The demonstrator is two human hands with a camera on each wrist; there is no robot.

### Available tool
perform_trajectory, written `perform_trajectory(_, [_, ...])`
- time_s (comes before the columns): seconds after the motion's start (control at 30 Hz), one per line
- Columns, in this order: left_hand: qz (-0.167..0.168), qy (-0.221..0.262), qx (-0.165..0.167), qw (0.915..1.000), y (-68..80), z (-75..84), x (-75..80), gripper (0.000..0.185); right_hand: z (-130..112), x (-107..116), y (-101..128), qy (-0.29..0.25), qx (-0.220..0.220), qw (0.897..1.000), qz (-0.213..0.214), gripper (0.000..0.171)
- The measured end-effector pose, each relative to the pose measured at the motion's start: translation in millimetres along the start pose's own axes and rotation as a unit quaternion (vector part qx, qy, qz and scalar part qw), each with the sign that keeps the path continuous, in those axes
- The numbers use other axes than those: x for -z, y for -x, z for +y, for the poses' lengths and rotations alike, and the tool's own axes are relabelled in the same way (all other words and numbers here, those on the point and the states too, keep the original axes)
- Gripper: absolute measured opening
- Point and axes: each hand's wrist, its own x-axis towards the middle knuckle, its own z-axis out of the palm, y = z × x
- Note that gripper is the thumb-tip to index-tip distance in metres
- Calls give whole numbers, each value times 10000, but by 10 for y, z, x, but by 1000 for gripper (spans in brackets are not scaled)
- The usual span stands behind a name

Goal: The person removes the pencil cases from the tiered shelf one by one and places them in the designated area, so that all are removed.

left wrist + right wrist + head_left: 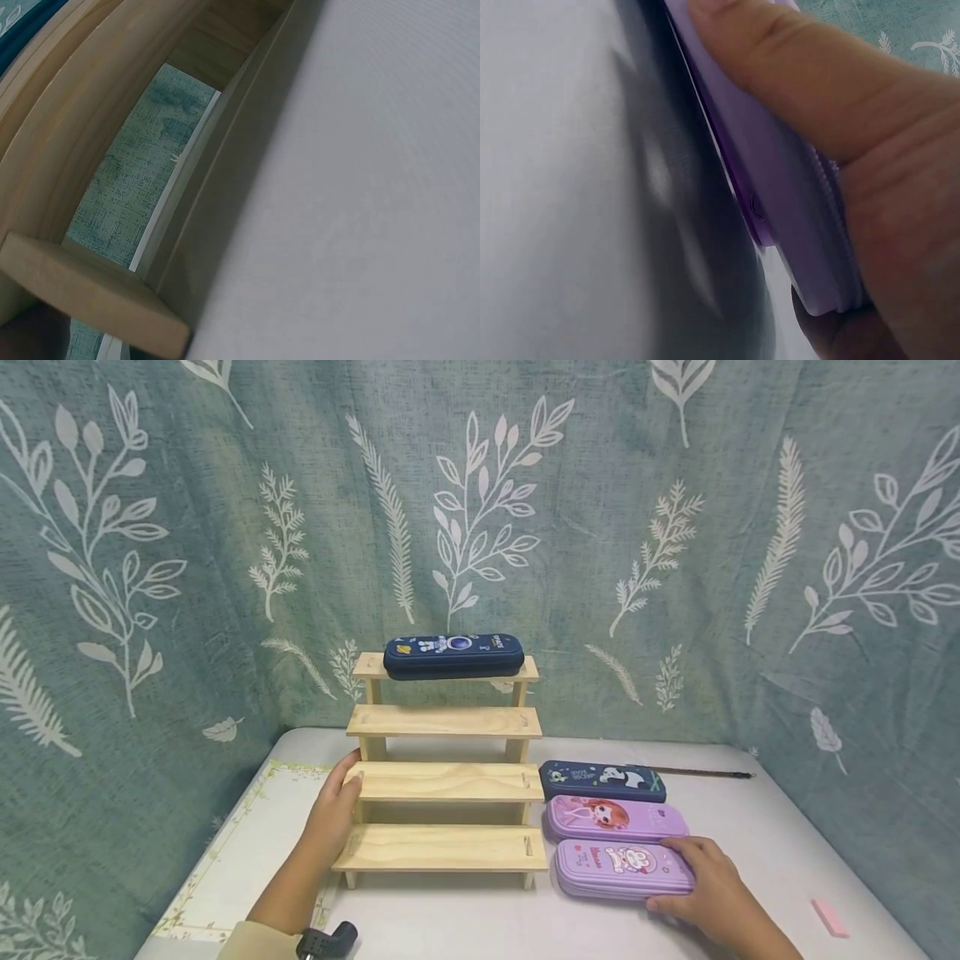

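Item in hand: nearest purple pencil case (622,868), lying flat on the counter (750,827), front-right of the wooden stepped rack (444,777).
Long axis: runs left to right, parallel to the rack's steps.
Right hand (712,885): at the case's right end, fingers over the top and thumb at the near edge; the right wrist view shows the thumb (795,82) pressed on the lilac shell, so it grips the case.
Left hand (333,806): fingers relaxed against the left end of the rack's third step, holding nothing else.
Nearer hand: the right, already on the case; the rack lies to its left.
Neighbours: second purple case (615,818) touching behind it, then a navy panda case (602,781); a navy astronaut case (453,656) on the top step.
Surface: pale grey counter, pink eraser (829,917) near the right edge.
Room: teal leaf-print curtain (675,568) behind and at both sides.
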Motion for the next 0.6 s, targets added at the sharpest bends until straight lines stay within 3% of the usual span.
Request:
perform_trajectory(0.43, [31,-25,12,10000,-7,-4,-10,52,-3,-35,-29,-97,-459,9978,-462,113])
perform_trajectory(0.6, [39,-69,-29,10000,-8,-5,-8,52,-8,-39,-25,-96,-452,9979,-453,113])
